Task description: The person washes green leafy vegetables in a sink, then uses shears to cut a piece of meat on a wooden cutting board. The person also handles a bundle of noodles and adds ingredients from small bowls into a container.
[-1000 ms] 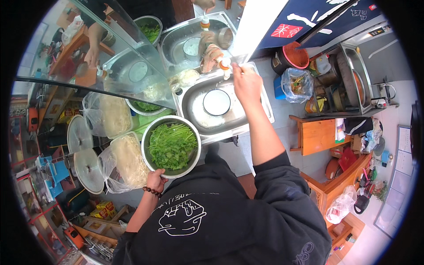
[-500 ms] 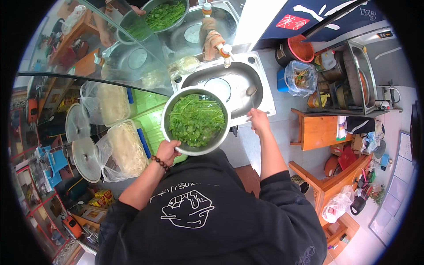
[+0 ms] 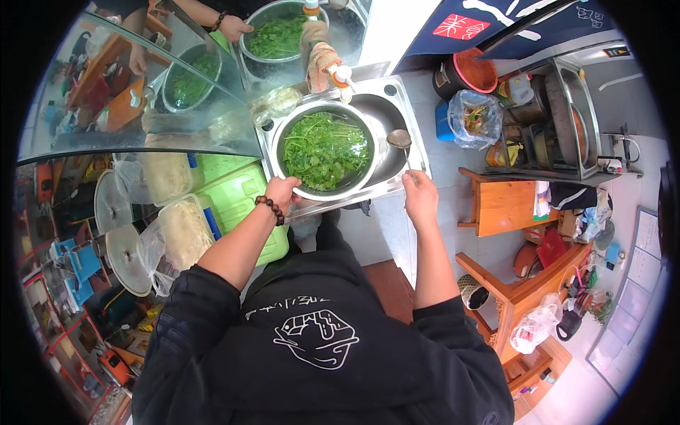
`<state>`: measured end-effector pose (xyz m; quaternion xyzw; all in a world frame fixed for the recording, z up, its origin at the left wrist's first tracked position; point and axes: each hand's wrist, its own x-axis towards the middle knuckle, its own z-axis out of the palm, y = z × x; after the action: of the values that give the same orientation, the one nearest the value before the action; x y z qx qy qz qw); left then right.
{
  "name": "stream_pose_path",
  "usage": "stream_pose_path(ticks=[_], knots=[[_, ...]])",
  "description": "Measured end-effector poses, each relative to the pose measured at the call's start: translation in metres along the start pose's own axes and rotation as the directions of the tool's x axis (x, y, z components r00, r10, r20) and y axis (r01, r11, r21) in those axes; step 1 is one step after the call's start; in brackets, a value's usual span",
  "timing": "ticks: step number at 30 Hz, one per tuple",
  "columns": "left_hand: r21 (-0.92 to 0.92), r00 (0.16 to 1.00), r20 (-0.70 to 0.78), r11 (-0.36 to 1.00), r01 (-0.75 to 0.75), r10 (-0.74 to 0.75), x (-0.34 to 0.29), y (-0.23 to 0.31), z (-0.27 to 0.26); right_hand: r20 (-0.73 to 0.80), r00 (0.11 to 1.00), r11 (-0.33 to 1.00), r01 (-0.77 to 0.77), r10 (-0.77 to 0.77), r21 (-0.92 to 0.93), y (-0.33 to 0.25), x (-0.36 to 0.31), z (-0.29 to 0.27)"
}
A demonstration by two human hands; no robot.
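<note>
A round metal basin (image 3: 375, 150) of leafy green vegetables (image 3: 326, 149), with water showing among the leaves, sits over the left part of the steel sink (image 3: 413, 120). My left hand (image 3: 283, 193), with a beaded bracelet at the wrist, grips the basin's near rim. In my right hand (image 3: 421, 195) is the thin handle of a metal ladle (image 3: 399, 138). The ladle's round bowl is up over the right side of the sink, apart from the basin. Whether the basin rests on the sink's bottom or its edge, I cannot tell.
A tap (image 3: 341, 74) wrapped in a cloth (image 3: 322, 58) stands behind the basin. Left of the sink lies a green plastic lid (image 3: 237, 202), beside a bagged tub of pale noodles (image 3: 185, 228). A lined bin (image 3: 474, 120) stands to the right. Glass panels (image 3: 191, 106) reflect the scene.
The basin has moved away from my body, from the counter's front to over the sink. My right hand has raised the ladle's bowl from the sink.
</note>
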<state>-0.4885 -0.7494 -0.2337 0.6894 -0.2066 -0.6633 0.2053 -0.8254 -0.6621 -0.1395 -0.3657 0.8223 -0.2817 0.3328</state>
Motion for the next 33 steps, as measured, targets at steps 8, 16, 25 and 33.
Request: stream_pose_path(ticks=[8,16,25,33], knots=[[0.008,0.997,0.038,0.998,0.061,-0.061,0.022,-0.005,0.001,-0.011,0.994,0.962,0.106,-0.112,-0.254,0.052,0.001,0.04],[0.015,0.961,0.241,0.991,0.135,-0.134,-0.013,0.002,-0.013,0.025,1.0,0.91,0.026,-0.018,-0.415,0.039,0.0,0.048],[-0.001,0.955,0.282,0.996,0.093,-0.089,-0.076,-0.047,-0.073,0.077,0.991,0.808,0.135,-0.111,-0.573,0.085,0.034,0.047],[0.029,0.938,0.345,1.0,0.008,-0.018,-0.154,-0.106,-0.175,0.379,0.923,0.651,-0.325,0.063,0.686,0.014,-0.035,0.01]])
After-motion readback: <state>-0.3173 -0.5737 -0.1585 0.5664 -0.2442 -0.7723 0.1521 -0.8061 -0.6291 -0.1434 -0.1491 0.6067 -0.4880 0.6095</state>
